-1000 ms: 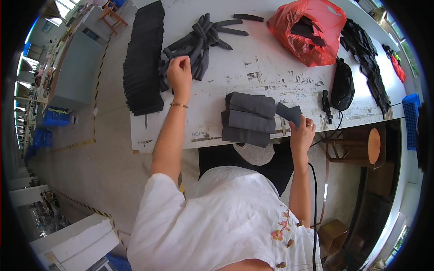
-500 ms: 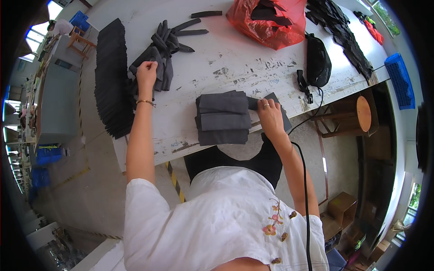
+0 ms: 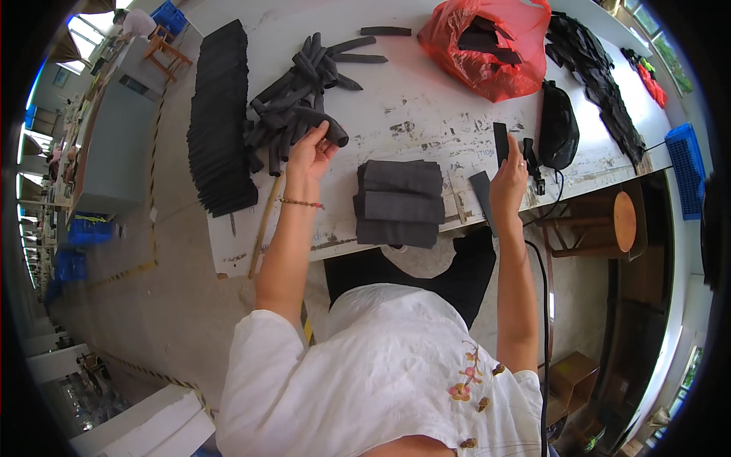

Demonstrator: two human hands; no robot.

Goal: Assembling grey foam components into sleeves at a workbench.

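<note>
Dark rolled strip (image 3: 335, 135) at the near right side of a tangled heap of dark strips (image 3: 304, 72), pinched between thumb and fingers of left hand (image 3: 311, 156). Right hand (image 3: 509, 183): fingers straight, close together, against a narrow black strip (image 3: 500, 141); cannot tell whether they grip it. Flat dark piece (image 3: 480, 194) just beside that hand, near the table edge. Between the hands, a stack of folded dark cloth (image 3: 400, 206) on the white table (image 3: 426, 126). Left of heap, long overlapping row of dark pieces (image 3: 221, 122). Farther out: red plastic bag (image 3: 499, 82), dark strips inside; black pouch (image 3: 557, 126) to its near right.
</note>
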